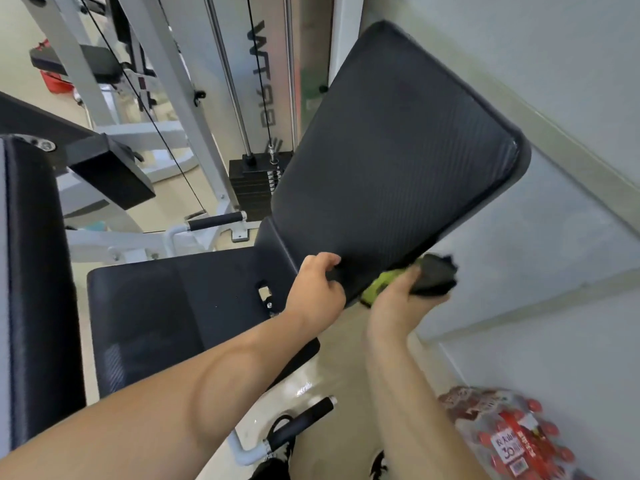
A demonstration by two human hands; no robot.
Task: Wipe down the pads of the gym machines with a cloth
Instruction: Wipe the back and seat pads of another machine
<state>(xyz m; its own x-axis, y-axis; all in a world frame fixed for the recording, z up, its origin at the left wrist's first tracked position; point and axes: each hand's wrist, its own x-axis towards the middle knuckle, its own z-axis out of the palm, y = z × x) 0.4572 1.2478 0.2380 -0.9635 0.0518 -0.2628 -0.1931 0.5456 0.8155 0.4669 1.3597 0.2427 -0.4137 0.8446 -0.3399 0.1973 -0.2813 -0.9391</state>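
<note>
The fingers (414,271) of the right hand (394,303) curl round a bunched cloth (434,277), black with a bright green part. They press it against the lower right edge of the tilted back pad (398,150). Just beside it, the left hand (317,289) grips the same pad's bottom edge, fingers hooked over the lip, seemingly to steady it.

The step in hand looks like wiping the rim of this pad. The next move probably calls for flattening the cloth and sweeping it up across the broad ribbed face while the left hand braces against the push. Below lies the seat pad (173,306), which would likely come after.

On the floor by the wall, near the person's right, sits a shrink-wrapped pack (512,434) holding red-capped bottles. What the bottles contain cannot be told.
</note>
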